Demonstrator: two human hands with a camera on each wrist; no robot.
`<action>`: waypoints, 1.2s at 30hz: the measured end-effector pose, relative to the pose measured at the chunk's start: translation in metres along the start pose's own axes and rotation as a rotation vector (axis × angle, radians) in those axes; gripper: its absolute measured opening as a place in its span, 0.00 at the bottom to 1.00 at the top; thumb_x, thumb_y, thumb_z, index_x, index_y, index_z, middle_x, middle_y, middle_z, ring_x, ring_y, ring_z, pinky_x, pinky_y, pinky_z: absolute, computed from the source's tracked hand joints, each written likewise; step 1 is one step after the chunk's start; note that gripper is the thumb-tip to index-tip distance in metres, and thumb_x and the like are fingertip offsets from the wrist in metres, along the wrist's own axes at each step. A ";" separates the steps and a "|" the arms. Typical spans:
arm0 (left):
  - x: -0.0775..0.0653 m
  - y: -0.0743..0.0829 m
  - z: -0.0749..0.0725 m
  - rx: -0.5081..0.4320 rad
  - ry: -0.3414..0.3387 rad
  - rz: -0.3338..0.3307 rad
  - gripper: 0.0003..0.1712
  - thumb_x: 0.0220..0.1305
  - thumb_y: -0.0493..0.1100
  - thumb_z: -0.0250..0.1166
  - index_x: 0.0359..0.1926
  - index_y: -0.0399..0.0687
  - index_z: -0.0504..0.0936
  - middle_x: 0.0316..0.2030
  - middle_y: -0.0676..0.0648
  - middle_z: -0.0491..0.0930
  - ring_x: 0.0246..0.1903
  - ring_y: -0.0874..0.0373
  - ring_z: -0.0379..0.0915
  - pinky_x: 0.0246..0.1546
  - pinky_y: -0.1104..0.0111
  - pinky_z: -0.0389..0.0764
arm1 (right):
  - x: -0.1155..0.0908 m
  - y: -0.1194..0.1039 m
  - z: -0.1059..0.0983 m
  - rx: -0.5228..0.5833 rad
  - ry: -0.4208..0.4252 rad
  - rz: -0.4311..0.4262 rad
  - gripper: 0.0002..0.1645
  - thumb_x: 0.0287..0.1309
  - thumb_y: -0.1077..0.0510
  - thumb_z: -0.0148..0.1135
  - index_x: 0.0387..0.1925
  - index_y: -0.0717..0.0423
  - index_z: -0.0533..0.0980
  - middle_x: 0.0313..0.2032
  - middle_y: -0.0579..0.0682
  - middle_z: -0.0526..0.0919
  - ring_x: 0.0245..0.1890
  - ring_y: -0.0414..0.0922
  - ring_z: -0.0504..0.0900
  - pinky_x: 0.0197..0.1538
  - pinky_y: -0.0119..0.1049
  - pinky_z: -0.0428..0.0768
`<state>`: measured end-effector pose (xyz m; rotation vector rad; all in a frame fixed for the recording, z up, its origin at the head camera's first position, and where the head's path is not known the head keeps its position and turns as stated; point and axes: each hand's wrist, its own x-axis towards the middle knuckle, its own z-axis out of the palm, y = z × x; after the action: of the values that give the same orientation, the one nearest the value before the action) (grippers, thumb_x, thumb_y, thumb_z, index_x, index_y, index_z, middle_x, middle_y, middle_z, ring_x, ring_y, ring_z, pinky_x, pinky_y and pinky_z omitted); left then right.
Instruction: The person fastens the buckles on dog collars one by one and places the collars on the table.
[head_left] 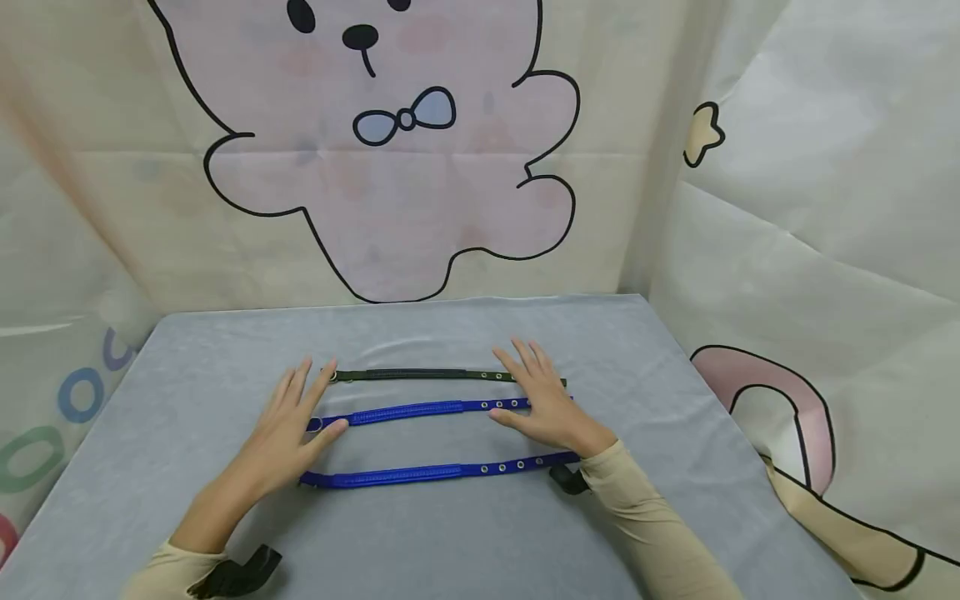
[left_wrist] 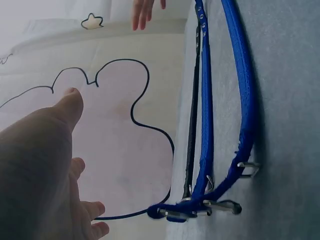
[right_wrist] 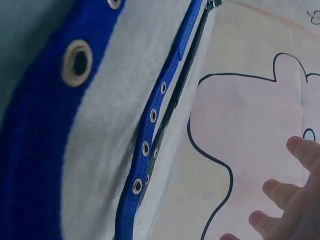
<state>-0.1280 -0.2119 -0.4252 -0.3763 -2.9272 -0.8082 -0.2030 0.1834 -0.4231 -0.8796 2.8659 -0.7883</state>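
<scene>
Three pet collars lie stretched side by side across the table: a dark green collar (head_left: 416, 374) farthest back, a blue collar (head_left: 408, 412) in the middle and another blue collar (head_left: 405, 476) nearest. My left hand (head_left: 281, 437) is spread over the left ends, where metal buckles and rings (left_wrist: 248, 170) show in the left wrist view. Over the right ends, my right hand (head_left: 551, 408) has its fingers extended and covers part of the middle collar. Eyelets line that end, clear on the near blue collar (right_wrist: 30, 150) in the right wrist view. Neither hand grips anything.
A grey cloth covers the table (head_left: 450, 542). Behind it hangs a curtain (head_left: 600, 108) with a cartoon bear, and printed sheets stand at both sides. A black wrist mount (head_left: 238, 575) sits at the left sleeve, another black mount (head_left: 568, 478) by the right.
</scene>
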 end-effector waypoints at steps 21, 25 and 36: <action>-0.031 -0.018 0.001 -0.283 -0.018 0.005 0.44 0.69 0.49 0.67 0.80 0.62 0.55 0.76 0.34 0.56 0.70 0.31 0.59 0.57 0.35 0.72 | -0.053 0.022 -0.006 0.139 0.031 -0.038 0.49 0.59 0.49 0.72 0.77 0.41 0.59 0.78 0.57 0.55 0.77 0.64 0.53 0.64 0.75 0.63; -0.034 -0.027 -0.001 -0.351 -0.049 0.037 0.41 0.69 0.46 0.67 0.78 0.62 0.59 0.75 0.36 0.60 0.72 0.47 0.60 0.56 0.39 0.76 | -0.055 0.024 -0.007 0.164 0.019 -0.036 0.46 0.58 0.51 0.73 0.75 0.44 0.63 0.76 0.59 0.59 0.76 0.63 0.58 0.66 0.72 0.64; -0.036 -0.048 -0.002 -0.519 -0.165 0.078 0.37 0.68 0.43 0.68 0.74 0.42 0.66 0.72 0.34 0.67 0.64 0.81 0.62 0.55 0.71 0.77 | -0.060 0.039 -0.007 0.164 0.012 -0.090 0.41 0.56 0.52 0.76 0.70 0.52 0.70 0.69 0.57 0.72 0.70 0.55 0.70 0.65 0.60 0.72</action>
<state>-0.1058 -0.2606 -0.4524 -0.6117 -2.7799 -1.5922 -0.1743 0.2467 -0.4424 -0.9912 2.7387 -1.0245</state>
